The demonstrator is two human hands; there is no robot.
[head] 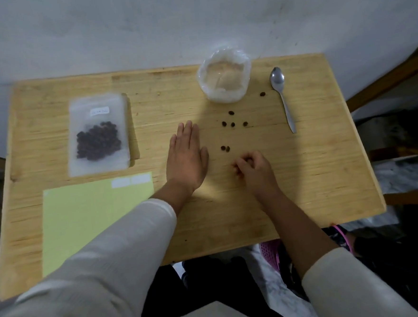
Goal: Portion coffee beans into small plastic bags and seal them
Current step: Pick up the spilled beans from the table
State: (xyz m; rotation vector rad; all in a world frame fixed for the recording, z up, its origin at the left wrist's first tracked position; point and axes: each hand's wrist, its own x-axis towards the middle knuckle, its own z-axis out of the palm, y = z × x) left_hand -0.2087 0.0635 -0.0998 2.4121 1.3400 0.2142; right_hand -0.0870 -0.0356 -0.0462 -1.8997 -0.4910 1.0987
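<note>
Two beans [225, 148] lie just beyond the right hand [252, 167], curled, contents unclear; the left hand [187, 157] rests flat, slightly farther.

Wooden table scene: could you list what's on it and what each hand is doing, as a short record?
surface: light wooden table
filled bag: frosted plastic bag of dark coffee beans, lying flat
loose beans: scattered dark coffee beans
spoon: metal spoon
sheet: yellow-green label sheet
left hand: flat on table
right hand: fingers curled, contents hidden
</note>
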